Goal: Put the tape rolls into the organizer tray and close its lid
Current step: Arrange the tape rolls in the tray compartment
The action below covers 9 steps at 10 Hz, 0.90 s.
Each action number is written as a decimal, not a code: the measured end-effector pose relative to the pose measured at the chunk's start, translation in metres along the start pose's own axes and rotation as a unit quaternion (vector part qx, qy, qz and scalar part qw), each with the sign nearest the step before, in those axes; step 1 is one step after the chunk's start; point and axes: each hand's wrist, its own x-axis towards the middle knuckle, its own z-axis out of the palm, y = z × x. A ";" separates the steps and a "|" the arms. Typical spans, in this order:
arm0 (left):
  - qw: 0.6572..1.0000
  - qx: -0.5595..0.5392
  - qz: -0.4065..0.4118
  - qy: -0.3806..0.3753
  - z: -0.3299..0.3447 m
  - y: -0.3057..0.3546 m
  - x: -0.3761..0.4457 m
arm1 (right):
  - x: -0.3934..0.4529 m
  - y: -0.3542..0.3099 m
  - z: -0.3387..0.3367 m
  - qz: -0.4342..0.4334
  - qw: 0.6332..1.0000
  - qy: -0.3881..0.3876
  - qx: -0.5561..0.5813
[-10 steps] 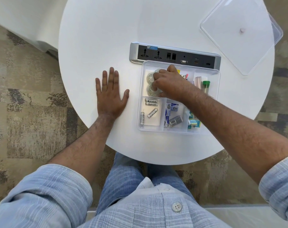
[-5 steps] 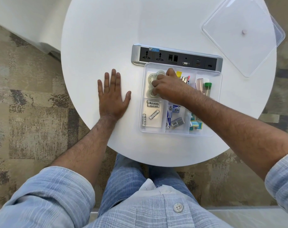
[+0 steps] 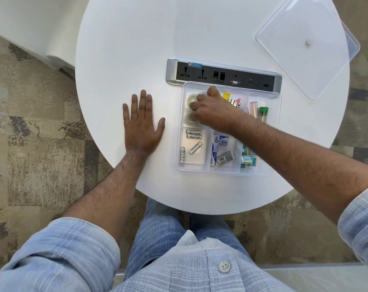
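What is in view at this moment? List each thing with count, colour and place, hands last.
Table: one, white, round, under everything.
Socket strip: one, black and silver, set in the table just beyond the tray.
Tray: one, clear, divided, on the table, open.
Lid: one, clear, far right of the table, overhanging its edge.
Tape rolls: at least two, clear, tray's far left compartment, partly hidden by the hand.
Batteries: four, silver-white, near left compartment.
Small boxes: several, blue and grey, near middle compartment.
Tubes: two, pink and green-capped, far right compartment.
Left hand: flat on the table, left of the tray.
Right hand: over the tape rolls, fingers on them.
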 end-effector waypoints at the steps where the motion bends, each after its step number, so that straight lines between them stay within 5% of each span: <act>1: 1.000 0.002 0.000 0.000 0.000 0.001 0.000 | 0.002 -0.001 0.000 -0.002 1.000 0.008 0.006; 9: 1.000 0.003 -0.001 0.004 -0.002 0.002 -0.001 | 0.002 -0.003 0.006 -0.031 0.998 0.001 0.050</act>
